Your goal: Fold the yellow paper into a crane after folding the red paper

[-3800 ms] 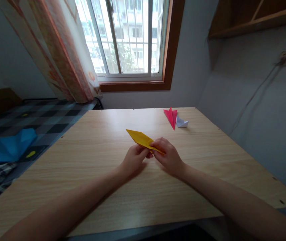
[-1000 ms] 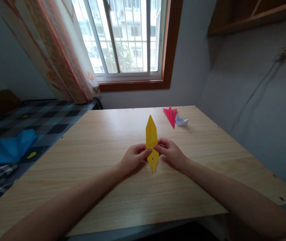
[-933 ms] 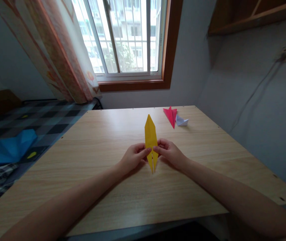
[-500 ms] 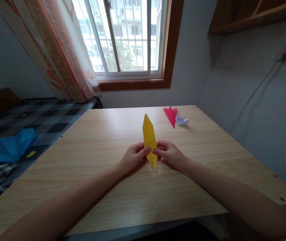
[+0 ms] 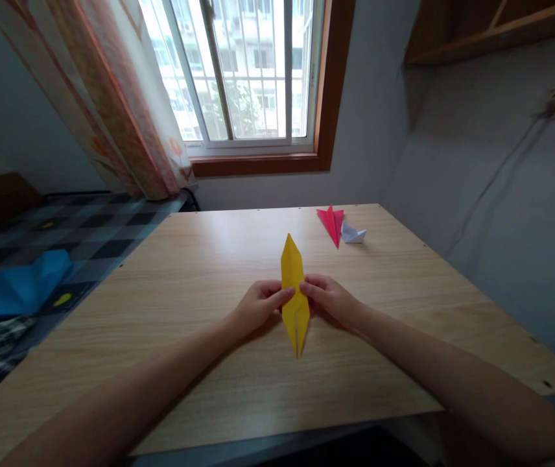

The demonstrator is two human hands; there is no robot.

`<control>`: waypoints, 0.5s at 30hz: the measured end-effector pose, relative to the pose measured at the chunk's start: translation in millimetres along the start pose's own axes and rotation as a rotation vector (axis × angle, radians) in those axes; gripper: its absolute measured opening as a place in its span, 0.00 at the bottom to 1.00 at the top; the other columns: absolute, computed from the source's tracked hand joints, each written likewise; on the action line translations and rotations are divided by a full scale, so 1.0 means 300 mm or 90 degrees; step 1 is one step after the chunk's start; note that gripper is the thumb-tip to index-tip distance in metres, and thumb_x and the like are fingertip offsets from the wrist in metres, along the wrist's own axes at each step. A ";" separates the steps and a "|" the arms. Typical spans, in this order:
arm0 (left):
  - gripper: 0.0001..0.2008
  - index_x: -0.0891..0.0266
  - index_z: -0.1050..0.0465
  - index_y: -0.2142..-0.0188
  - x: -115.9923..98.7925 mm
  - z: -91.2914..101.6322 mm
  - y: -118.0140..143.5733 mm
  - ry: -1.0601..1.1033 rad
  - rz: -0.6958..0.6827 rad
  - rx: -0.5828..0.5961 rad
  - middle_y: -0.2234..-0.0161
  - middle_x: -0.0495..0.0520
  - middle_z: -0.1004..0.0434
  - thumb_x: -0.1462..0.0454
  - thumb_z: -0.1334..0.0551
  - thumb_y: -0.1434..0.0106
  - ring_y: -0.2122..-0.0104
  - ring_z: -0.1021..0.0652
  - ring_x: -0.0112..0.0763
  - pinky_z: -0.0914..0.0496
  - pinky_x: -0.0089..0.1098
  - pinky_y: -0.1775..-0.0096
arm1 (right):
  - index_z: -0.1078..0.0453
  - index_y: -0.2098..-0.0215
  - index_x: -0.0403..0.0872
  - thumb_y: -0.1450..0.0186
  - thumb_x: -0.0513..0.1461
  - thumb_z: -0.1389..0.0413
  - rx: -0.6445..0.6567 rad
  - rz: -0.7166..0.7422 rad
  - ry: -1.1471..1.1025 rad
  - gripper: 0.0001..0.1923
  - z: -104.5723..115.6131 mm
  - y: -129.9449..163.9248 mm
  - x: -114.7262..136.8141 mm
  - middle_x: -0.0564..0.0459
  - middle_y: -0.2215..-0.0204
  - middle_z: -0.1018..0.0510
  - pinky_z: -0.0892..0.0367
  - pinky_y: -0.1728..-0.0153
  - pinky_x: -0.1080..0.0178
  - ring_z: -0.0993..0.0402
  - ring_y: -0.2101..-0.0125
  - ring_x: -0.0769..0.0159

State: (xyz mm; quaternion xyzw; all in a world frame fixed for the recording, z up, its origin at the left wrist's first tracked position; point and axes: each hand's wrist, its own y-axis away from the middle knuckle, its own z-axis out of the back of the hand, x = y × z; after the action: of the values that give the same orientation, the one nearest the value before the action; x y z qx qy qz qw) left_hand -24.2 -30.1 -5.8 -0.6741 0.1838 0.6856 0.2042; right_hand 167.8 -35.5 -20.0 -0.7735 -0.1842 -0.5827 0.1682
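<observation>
Yellow paper (image 5: pixel 293 285) now lower; both hands pinch it, fingertips seemingly hidden behind.

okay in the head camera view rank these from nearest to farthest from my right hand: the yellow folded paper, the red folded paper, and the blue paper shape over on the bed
1. Yellow folded paper: touching the right hand, held between both hands.
2. Red folded paper: farther back on the table, slightly right.
3. Blue paper shape: far left, on the checked bed, off the table.

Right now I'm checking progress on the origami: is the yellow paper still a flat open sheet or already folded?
Folded. The yellow paper is a narrow pointed shape with a slit splitting its near end, pinched between the left hand and right hand.
</observation>
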 end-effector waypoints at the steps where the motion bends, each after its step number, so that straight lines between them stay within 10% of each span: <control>1: 0.21 0.69 0.21 0.65 0.002 -0.001 0.001 0.014 0.007 0.014 0.69 0.58 0.21 0.50 0.33 0.41 0.68 0.23 0.36 0.30 0.34 0.63 | 0.27 0.64 0.43 0.40 0.54 0.37 -0.003 0.003 0.006 0.21 0.001 0.000 0.001 0.55 0.74 0.27 0.39 0.76 0.68 0.35 0.77 0.73; 15: 0.26 0.69 0.20 0.66 -0.012 -0.010 0.001 0.008 -0.004 0.019 0.70 0.58 0.19 0.45 0.35 0.41 0.70 0.23 0.34 0.30 0.31 0.65 | 0.25 0.65 0.43 0.40 0.51 0.37 0.038 0.010 0.036 0.19 -0.019 0.024 0.020 0.54 0.73 0.25 0.40 0.72 0.66 0.34 0.74 0.71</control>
State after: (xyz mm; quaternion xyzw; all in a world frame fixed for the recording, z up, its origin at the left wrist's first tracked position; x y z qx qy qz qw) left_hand -21.8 -32.1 -2.2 -0.6758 0.1933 0.6780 0.2148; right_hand 167.9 -44.1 -12.9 -0.7529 -0.1907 -0.5970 0.2008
